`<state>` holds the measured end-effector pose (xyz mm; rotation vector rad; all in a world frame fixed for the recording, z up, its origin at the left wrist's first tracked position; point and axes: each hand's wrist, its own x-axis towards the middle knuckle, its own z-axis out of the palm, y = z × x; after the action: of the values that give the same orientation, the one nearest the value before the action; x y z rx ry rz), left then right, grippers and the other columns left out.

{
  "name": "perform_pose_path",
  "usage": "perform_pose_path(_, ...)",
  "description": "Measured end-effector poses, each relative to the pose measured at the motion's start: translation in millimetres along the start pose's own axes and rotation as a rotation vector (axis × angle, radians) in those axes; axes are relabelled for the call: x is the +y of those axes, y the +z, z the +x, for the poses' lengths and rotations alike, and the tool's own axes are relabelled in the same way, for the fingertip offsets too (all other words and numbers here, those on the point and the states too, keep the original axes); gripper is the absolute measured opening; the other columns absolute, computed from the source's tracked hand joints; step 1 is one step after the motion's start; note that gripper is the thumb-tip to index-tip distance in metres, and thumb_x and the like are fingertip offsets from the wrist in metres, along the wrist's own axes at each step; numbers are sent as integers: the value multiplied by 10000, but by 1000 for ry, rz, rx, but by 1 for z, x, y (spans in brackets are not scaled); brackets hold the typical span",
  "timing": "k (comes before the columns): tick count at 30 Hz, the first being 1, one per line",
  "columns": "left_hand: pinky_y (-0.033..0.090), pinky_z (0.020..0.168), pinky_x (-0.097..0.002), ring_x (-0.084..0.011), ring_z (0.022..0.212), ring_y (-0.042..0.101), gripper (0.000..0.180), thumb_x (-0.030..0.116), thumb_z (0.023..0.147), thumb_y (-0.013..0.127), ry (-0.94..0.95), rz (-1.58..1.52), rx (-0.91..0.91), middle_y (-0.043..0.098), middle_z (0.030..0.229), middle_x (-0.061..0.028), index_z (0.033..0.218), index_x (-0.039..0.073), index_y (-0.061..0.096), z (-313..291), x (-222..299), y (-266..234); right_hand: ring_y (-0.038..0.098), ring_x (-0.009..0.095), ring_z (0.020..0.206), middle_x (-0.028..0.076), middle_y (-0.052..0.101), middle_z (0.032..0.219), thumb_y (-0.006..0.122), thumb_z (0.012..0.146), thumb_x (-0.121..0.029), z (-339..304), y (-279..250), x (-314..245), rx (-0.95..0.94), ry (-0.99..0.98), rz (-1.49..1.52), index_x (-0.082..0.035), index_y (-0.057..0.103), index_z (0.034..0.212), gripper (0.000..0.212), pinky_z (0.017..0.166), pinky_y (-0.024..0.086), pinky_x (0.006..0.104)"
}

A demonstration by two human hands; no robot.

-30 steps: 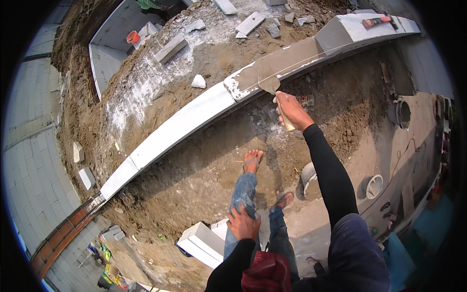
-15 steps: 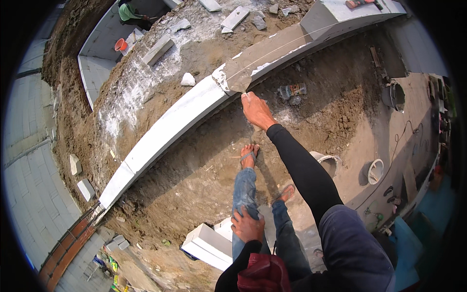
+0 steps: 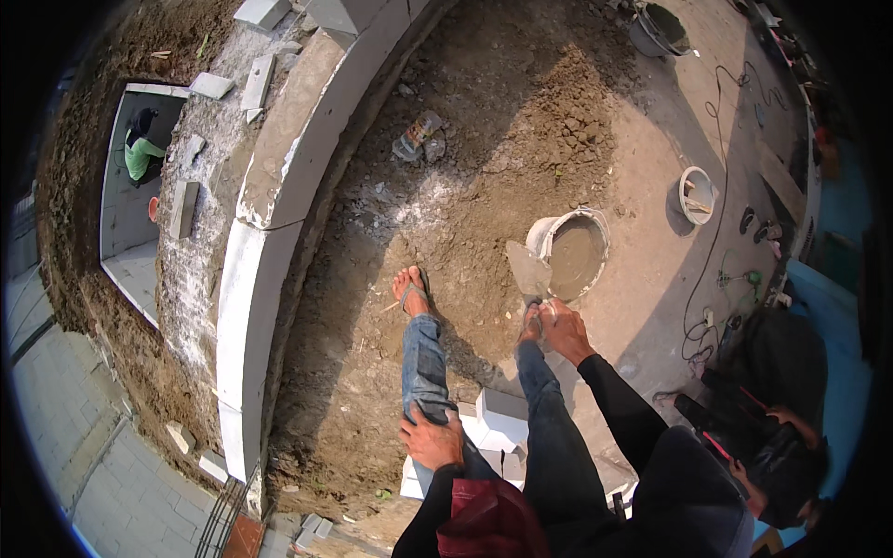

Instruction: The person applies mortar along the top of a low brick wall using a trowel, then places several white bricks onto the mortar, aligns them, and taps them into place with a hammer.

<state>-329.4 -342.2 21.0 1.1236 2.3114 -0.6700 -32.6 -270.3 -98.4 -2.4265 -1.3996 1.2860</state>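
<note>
My right hand (image 3: pixel 566 331) is closed around the handle of a trowel (image 3: pixel 529 272), whose pointed grey blade is beside the near-left rim of a bucket (image 3: pixel 606 244). Grey wet mortar (image 3: pixel 575 259) lies inside that bucket. My left hand (image 3: pixel 433 439) rests on my bent left knee, fingers spread over the jeans, holding nothing. Left of my feet runs a low wall of pale blocks (image 3: pixel 244 316). Grey mortar (image 3: pixel 290 126) coats the top of its farther stretch, up to a block (image 3: pixel 346 13) standing at the far end.
A second bucket (image 3: pixel 696 197) and a dark tub (image 3: pixel 659 33) stand to the right, near a cable (image 3: pixel 721 139) on the ground. Loose white blocks (image 3: pixel 502 417) lie by my legs. A crumpled plastic bottle (image 3: pixel 417 136) lies on the soil. Other people (image 3: pixel 141 149) are at left and lower right.
My right hand and the trowel have moved from the wall's mortar joint to the mortar bucket at the right. The view has turned rightward. My left hand stays on my knee.
</note>
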Motion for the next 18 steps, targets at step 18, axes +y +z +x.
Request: perform_pose_path(18,452,1070,-522,-419,1306,530,747,426,836,789,229,160,109,535,1398,-185,1460,100,537,-42,6,53,726,433,975,270,741,994,649,986,-397,167,105,273,-41,88,-225,-10,719,1110,412,870,577,501)
